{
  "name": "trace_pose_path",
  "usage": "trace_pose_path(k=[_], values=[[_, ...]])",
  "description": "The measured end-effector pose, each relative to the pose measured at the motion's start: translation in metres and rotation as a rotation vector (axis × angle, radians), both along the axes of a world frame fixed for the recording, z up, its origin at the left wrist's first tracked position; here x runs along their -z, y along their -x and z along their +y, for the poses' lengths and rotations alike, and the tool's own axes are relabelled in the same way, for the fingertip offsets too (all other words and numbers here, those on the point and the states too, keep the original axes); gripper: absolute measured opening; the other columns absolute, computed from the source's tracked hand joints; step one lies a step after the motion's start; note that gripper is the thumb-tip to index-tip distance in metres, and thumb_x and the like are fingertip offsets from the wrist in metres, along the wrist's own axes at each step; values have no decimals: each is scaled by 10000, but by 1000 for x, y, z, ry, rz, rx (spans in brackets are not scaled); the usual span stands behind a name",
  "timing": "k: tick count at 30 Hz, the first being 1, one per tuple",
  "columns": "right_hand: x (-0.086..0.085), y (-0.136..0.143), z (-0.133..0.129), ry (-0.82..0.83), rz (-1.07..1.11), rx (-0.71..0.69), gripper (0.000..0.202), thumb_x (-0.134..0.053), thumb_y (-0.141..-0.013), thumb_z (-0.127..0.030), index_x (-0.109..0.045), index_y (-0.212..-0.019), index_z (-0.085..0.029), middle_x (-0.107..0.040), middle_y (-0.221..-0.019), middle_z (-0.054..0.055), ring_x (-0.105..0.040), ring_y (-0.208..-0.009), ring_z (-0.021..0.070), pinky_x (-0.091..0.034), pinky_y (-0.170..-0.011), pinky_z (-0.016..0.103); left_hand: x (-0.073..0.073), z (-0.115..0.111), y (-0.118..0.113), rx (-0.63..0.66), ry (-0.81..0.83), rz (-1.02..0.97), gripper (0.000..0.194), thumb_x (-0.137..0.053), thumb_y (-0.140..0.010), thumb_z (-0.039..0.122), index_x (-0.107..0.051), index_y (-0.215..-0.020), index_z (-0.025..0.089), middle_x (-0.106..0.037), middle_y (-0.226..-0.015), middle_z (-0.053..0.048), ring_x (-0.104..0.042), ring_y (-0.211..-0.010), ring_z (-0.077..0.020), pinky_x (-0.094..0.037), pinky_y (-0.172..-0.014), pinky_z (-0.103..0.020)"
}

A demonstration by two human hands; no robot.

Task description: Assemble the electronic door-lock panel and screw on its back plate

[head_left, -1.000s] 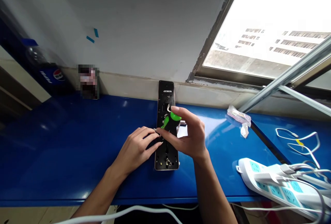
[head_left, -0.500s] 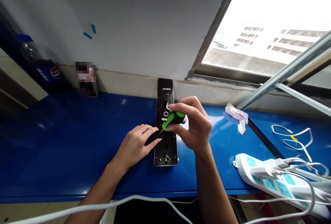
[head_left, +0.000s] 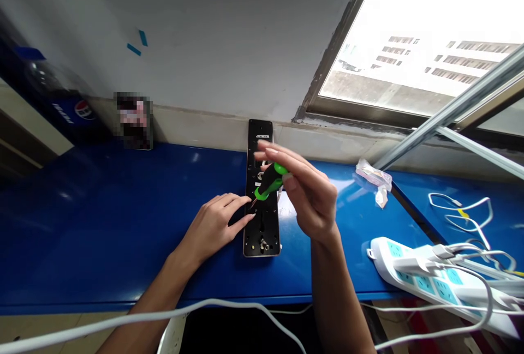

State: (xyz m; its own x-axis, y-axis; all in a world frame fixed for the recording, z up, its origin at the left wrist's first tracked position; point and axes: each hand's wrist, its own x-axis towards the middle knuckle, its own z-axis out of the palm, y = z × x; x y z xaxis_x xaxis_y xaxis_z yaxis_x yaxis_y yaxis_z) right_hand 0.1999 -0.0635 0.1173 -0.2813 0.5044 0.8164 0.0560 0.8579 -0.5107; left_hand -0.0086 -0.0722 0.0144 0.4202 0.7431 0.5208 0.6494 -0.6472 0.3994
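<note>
A long black panel point(head_left: 269, 232), looking like the back of a door-lock plate, lies on the blue table with its far end by the wall. It has small holes, labels and metal fittings. My right hand point(head_left: 313, 196) holds a green-and-black screwdriver point(head_left: 269, 182) between thumb and fingers, the fingers rather straight. The screwdriver tilts, its thin shaft pointing down to the panel's left part. My left hand point(head_left: 215, 223) rests at the panel's left edge, thumb and index finger stretched apart on either side of the shaft tip. Whether the tip sits in a screw cannot be made out.
A white power strip point(head_left: 434, 283) with plugs and cables lies at the right. A crumpled plastic packet point(head_left: 373, 175) is near the wall. A cola bottle point(head_left: 67, 106) and a blurred-out object point(head_left: 134, 120) stand at the left. A white cable point(head_left: 164, 310) crosses in front.
My right fingers have straightened and shifted along the screwdriver's handle, which stands slightly more upright. My left hand stays in place; the whole view has shifted a little.
</note>
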Motion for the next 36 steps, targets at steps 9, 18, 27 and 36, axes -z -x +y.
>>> trace_pose_path(k=[9,18,27,36], values=[[2,0,1,-67,19,86,324,-666,-1034,-275,-750,-1344,-319,-711,-1135,74,-710,-1051,214,-648,-848,386,-2,-1,1,-5,15,9,292,-652,-1051,380,-693,-1287,212,-773,-1162,-70,-745,-1037,-253,-596,-946,-402],[3,-1,3,-131,77,117,407,-888,-860,-334,-796,-1255,-358,-674,-929,22,-675,-834,168,-623,-659,315,-2,-1,0,-10,12,10,289,-679,-1036,368,-686,-1281,214,-773,-1139,-62,-747,-1022,-261,-592,-922,-400],[4,-1,1,-75,56,28,422,-768,-958,-199,-742,-1348,-355,-775,-1111,44,-755,-952,202,-670,-773,367,-2,-1,0,-8,18,20,281,-670,-1043,365,-678,-1283,219,-771,-1136,-64,-747,-1020,-263,-593,-915,-404],[1,-4,-3,-14,-11,-24,445,-539,-1064,-158,-671,-1450,-336,-741,-1339,81,-733,-1189,248,-645,-975,457,-4,-1,0,-13,23,33,297,-659,-1048,368,-681,-1299,212,-774,-1165,-71,-752,-1048,-266,-598,-953,-413]])
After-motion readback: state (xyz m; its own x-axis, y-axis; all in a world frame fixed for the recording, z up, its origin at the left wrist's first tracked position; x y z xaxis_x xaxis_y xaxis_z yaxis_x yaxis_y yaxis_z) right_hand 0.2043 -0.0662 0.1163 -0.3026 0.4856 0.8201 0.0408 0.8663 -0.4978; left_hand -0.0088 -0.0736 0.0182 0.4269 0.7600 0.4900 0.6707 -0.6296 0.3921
